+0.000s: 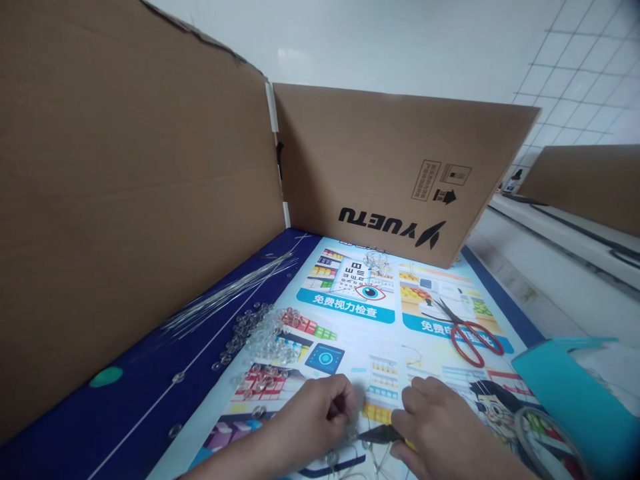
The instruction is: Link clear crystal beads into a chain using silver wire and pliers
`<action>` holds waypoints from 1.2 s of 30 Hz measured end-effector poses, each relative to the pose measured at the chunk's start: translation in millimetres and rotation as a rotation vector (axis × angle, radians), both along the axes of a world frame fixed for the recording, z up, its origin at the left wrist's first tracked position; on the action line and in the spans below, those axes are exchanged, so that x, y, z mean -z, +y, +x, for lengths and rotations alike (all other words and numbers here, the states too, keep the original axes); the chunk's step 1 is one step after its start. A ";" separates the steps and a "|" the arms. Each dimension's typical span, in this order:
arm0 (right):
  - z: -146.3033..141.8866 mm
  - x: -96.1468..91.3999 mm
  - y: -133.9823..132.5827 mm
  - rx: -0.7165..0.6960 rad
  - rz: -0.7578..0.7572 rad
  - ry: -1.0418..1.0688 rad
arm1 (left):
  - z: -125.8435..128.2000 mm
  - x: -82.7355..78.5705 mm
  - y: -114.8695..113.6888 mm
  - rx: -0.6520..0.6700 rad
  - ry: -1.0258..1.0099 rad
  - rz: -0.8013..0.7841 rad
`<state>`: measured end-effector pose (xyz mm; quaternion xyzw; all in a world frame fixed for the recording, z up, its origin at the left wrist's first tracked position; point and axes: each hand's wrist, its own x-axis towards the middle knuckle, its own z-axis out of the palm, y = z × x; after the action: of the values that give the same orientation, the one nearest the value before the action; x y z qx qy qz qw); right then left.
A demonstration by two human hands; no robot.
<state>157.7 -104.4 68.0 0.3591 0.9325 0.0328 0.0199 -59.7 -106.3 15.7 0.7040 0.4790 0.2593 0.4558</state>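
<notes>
My left hand (320, 413) is closed near the front edge of the printed poster (350, 320), pinching clear beads on thin wire that I can barely make out. My right hand (440, 420) is closed round small pliers (377, 435) with a dark tip, which points left toward the left hand's fingers. The two hands almost touch. A heap of clear beads (265, 340) lies just beyond the left hand. A bundle of thin wires (235, 287) lies further back left.
Red-handled scissors (467, 337) lie on the poster at the right. A small wire-and-bead piece (377, 261) sits near the back. Cardboard walls (125, 200) stand left and behind. A teal box (570, 393) and a roll of clear tape (550, 440) sit at the right.
</notes>
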 end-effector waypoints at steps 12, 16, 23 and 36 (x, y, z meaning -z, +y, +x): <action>1.4 8.3 1.6 -0.058 0.087 -0.014 | -3.9 -20.4 -7.0 0.113 0.226 0.055; 4.2 12.8 1.1 -0.086 0.136 0.016 | -5.6 -29.9 -10.0 0.138 0.310 0.050; 5.8 13.8 3.4 -0.131 0.205 0.065 | -3.7 -30.6 -11.2 0.076 0.586 0.044; 3.7 8.7 2.3 -0.248 0.337 0.034 | 1.3 -14.7 -10.6 0.098 0.620 0.241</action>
<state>161.4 -102.1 59.3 0.2404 0.9511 0.1845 -0.0604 -58.4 -116.9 30.5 0.8202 0.5265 0.0656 0.2139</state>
